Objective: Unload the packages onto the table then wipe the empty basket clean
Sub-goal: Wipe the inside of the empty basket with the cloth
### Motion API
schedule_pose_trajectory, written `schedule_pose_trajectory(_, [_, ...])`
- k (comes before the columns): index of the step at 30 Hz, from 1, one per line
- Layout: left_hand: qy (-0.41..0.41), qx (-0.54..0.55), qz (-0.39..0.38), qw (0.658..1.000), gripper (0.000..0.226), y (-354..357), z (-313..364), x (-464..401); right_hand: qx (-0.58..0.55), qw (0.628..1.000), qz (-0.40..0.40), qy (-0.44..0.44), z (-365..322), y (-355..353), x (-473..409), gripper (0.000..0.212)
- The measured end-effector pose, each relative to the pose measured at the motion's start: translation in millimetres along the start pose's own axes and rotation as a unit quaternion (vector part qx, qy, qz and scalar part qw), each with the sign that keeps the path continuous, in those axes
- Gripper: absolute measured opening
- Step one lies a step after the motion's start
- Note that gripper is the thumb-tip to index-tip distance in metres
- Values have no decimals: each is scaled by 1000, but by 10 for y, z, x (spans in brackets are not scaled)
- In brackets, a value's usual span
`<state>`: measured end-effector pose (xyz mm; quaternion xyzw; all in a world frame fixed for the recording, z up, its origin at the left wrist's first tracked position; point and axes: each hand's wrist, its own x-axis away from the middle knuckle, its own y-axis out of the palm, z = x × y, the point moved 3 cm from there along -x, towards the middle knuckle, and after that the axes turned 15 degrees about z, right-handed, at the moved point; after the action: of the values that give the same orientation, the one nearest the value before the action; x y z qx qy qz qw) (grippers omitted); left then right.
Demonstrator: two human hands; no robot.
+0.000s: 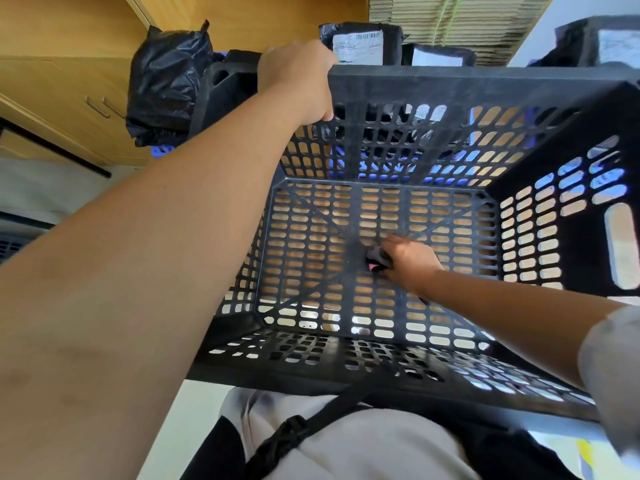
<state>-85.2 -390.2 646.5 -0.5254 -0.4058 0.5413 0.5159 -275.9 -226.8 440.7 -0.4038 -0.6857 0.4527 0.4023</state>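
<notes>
Two bare hands work at a black slotted basket (433, 88) that stands on a pale table (194, 403), with nothing in it but the cloth. The left hand (298, 81) curls over the far rim of the basket near its left corner, fingers hooked down the outer side and thumb inside, gripping it. The right hand (408, 261) reaches down to the basket floor and clutches a small dark cloth (375, 259) with a hint of pink, pressed against the centre of the floor. Beyond the far rim lie several black packages (360, 43) with white labels, and a black plastic bag (166, 84) sits to their left before wooden cabinets (69, 84).
</notes>
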Motion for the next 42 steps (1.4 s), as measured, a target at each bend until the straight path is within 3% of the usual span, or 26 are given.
schedule_pose_trajectory(3, [1, 3, 4, 1000, 28, 6, -4, 0, 11, 1000, -22, -3, -56, 7, -11, 19])
schedule_pose_trajectory(10, [5, -1, 12, 1000, 26, 7, 5, 10, -45, 994, -97, 10, -182, 57, 172, 29])
schedule_pose_trajectory(13, [4, 2, 14, 1000, 25, 11, -11, 10, -58, 992, -115, 14, -214, 35, 219, 11])
schedule_pose_trajectory(19, [5, -5, 15, 1000, 25, 0, 5, 17, -61, 988, -140, 26, -189, 40, 201, 21])
schedule_pose_trajectory(24, [12, -9, 9, 1000, 25, -28, 10, 19, -65, 956, -284, -16, -262, 11, 228, 30])
schedule_pose_trajectory(26, [15, -9, 9, 1000, 25, -28, 14, 19, -88, 949, -303, -2, -250, -82, 74, 33])
schedule_pose_trajectory(28, [16, -9, 10, 1000, 25, -28, 14, 21, -95, 970, -224, 24, -200, -209, -220, 27])
schedule_pose_trajectory(30, [18, -7, 14, 1000, 24, -18, 14, 21, -72, 994, -79, 27, -130, -334, -525, 21])
schedule_pose_trajectory(33, [21, -9, 18, 1000, 24, -4, 4, 7, -46, 996, 72, -11, -70, -375, -843, 21])
schedule_pose_trajectory(38, [16, -11, 21, 1000, 21, 14, -4, -13, 56, 993, 101, -15, -146, -84, -1060, 35])
schedule_pose_trajectory(42, [15, -14, 23, 1000, 21, 21, 1, 1, 39, 991, 126, 13, -202, -9, -1068, 31])
